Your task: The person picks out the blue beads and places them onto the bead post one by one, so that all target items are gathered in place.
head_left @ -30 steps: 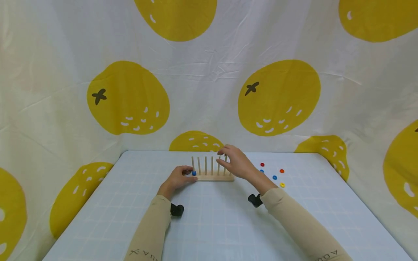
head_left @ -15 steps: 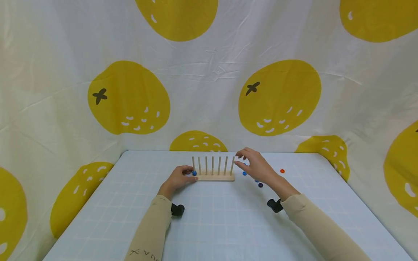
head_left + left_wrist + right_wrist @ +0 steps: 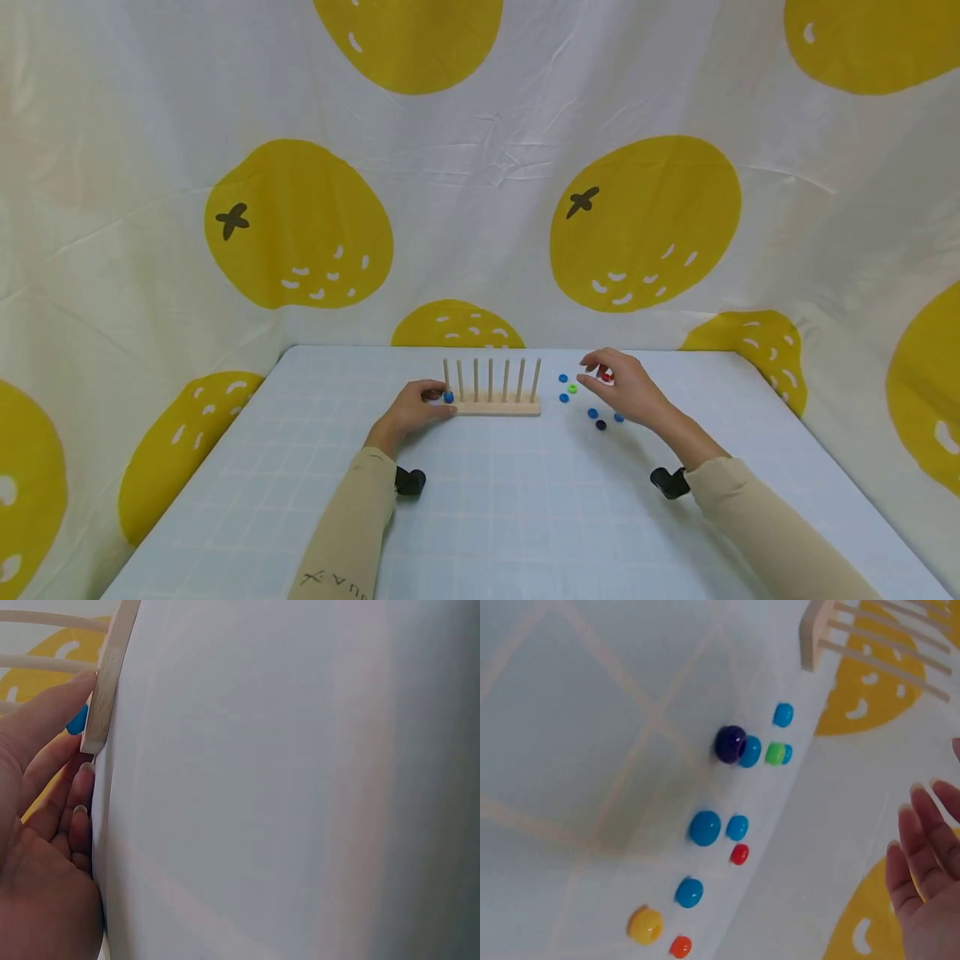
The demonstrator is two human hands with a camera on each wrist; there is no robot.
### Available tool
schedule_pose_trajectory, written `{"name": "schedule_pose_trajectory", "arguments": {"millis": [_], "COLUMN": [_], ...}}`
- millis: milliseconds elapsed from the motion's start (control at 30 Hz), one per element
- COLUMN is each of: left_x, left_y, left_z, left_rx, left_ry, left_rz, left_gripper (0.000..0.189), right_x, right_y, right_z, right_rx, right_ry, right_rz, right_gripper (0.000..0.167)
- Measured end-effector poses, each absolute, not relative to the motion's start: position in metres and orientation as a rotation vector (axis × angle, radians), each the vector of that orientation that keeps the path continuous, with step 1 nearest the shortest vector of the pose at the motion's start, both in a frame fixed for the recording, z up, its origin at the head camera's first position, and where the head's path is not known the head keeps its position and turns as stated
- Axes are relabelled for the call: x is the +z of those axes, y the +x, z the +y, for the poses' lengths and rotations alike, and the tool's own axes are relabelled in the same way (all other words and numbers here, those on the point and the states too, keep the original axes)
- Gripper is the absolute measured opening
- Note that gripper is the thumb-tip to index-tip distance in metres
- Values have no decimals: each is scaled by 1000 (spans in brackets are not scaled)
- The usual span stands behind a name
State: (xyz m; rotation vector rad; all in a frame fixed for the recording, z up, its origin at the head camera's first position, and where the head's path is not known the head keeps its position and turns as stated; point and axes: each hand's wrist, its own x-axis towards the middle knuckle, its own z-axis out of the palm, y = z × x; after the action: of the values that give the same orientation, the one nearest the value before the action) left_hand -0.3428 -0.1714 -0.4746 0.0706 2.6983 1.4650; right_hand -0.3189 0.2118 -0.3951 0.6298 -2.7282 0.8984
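A wooden rack (image 3: 495,408) with several upright pegs stands on the table, a blue bead (image 3: 448,397) low on its leftmost peg. My left hand (image 3: 411,407) grips the rack's left end, thumb in front and fingers behind; the left wrist view shows the thumb (image 3: 56,705) against the wooden base (image 3: 107,690). To the right of the rack, my right hand (image 3: 630,390) hovers over loose beads with its fingers loosely curved. Nothing shows between them. Below it lie a red bead (image 3: 607,377), a green bead (image 3: 572,388), a dark purple bead (image 3: 601,425) and several blue beads (image 3: 564,398).
The right wrist view also shows a yellow bead (image 3: 646,925) and an orange bead (image 3: 680,946) among the scattered ones. A pale gridded cloth covers the table (image 3: 480,517). Behind it hangs a white curtain (image 3: 465,208) with yellow fruit prints.
My right hand has moved right, from over the rack's right-hand pegs to above the loose beads. The left hand stays at the rack's left end.
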Motion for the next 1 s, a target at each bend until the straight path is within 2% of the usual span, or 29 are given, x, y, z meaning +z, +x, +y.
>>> {"name": "schedule_pose_trajectory", "arguments": {"millis": [333,667,1000], "left_x": [-474,-474,-474], "left_y": [-342,-342,-342], "left_z": [-170,-170,-170], "left_rx": [1469,1469,1467], "left_ry": [112,121,104], "left_rz": [2712,2716,2709], "left_gripper": [50,50,50], "right_x": [-407,-418,-429], "right_y": [-322,-331,-332], "right_z": [248,281,300], "right_rx": [918,945,956], "right_ry": [523,392,249], "right_rz": [-2805,-2913,-3105], "right_gripper": [29,38,38]}}
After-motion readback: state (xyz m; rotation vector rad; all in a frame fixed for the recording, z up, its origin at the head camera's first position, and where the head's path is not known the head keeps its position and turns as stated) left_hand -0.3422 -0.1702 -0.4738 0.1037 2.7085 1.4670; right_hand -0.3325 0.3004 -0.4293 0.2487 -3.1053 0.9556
